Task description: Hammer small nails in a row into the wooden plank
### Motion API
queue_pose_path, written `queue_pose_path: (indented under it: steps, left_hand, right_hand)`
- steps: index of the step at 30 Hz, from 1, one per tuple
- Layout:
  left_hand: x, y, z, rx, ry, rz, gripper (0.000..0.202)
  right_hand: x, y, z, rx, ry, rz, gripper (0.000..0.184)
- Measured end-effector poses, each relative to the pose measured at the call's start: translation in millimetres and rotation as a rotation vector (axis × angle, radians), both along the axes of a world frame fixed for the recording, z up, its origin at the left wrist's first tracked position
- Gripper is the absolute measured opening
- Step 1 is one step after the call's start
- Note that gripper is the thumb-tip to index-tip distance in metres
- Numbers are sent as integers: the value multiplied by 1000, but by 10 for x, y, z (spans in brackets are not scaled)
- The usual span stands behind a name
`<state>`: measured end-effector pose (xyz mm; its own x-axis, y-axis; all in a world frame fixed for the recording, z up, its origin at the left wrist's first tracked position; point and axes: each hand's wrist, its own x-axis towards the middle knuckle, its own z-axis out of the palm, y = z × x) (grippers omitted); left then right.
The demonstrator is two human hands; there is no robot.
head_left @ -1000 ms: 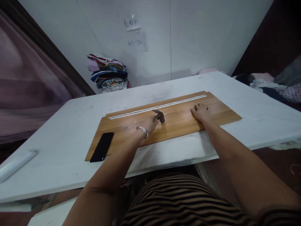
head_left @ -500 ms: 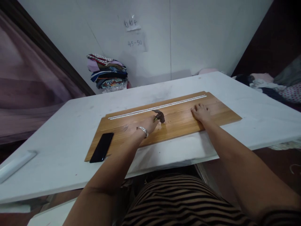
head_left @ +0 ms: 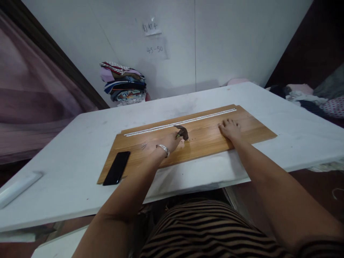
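Note:
My left hand (head_left: pixel 171 141), with a silver bracelet at the wrist, is closed around the handle of a claw hammer (head_left: pixel 183 132). The hammer's dark head is down close to the wooden board (head_left: pixel 209 132); whether it touches the wood I cannot tell. A row of small dark dots runs along the board just right of the head. My right hand (head_left: pixel 229 129) lies on the board's right part, fingers spread and nothing in them. Several loose nails (head_left: pixel 144 146) rest on the board left of my left hand.
Two thin white strips (head_left: pixel 180 123) lie along the board's far side. A black phone (head_left: pixel 116 168) sits at its left end. The board lies on a white table (head_left: pixel 67 161), with a white roll (head_left: pixel 20 188) at the left and folded cloths (head_left: pixel 125 84) at the back.

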<state>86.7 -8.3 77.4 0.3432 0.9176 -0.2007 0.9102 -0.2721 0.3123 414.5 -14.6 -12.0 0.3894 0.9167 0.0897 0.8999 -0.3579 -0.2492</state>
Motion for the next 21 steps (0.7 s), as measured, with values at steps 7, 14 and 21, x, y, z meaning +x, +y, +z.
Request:
queue_pose_path:
  steps: [7,14,21]
  left_hand:
    - [-10,0,-29,-16,-35,-2,32]
    - [-7,37,-18,7,-7,-5,37]
    - [-2,13,-37,-26,-20,-2,35]
  right_hand:
    - [12,16,-10,-11,-1,0,51]
    - [14,10,-11,-5,-5,6,50]
    - [5,11,6,-22,-1,-1,50]
